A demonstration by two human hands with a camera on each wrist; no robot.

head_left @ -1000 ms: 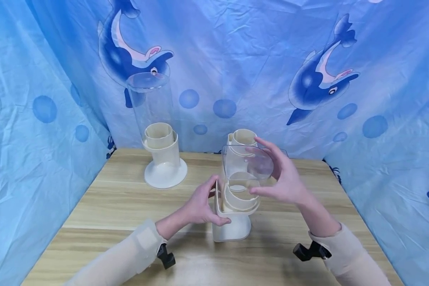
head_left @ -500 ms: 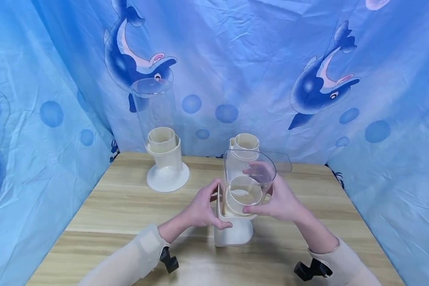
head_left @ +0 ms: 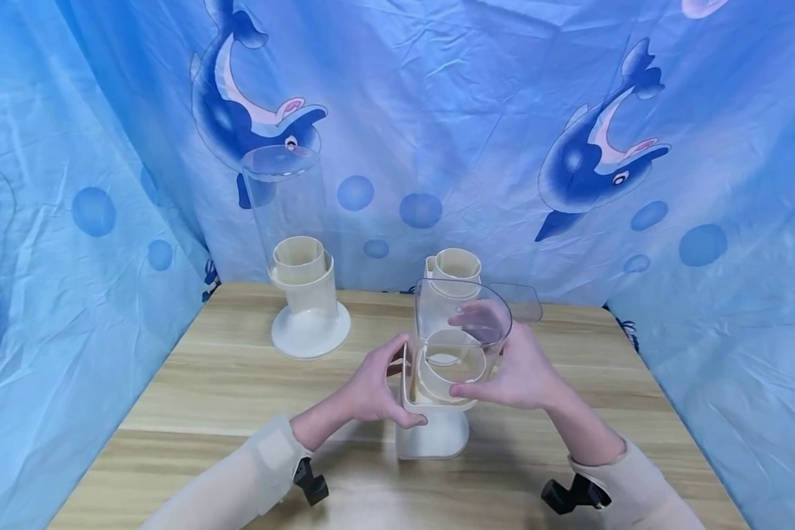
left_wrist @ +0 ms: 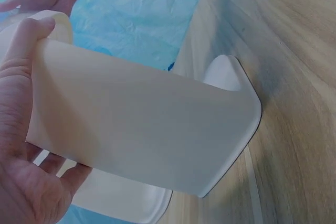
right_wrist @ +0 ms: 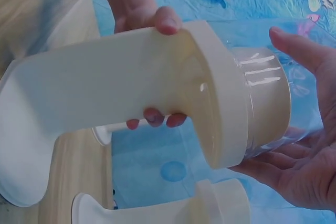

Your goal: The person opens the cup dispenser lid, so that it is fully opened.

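A cream plastic stand (head_left: 433,434), with a flat foot and a wide collar at its top, is upright on the table. Around its upper body my left hand (head_left: 375,386) grips, thumb on the near side and fingers behind; the left wrist view shows the same grip on the smooth body (left_wrist: 131,108). A clear plastic container (head_left: 430,313) with a rounded rim sits in the collar, around an inner cream ring (right_wrist: 268,95). My right hand (head_left: 517,372) holds this container low on its right side, thumb in front, fingers showing through the plastic behind.
Behind stands another cream stand (head_left: 456,261), with a clear flat-sided piece (head_left: 520,303) showing beside it. At the back left, a round-footed cream stand (head_left: 311,331) carries a tall clear tube (head_left: 288,199). A blue dolphin curtain (head_left: 384,132) surrounds the wooden table (head_left: 225,383).
My right hand has come down from near the container's rim and now wraps around its lower side. My left hand keeps its grip on the stand. The head view has tilted slightly upward.
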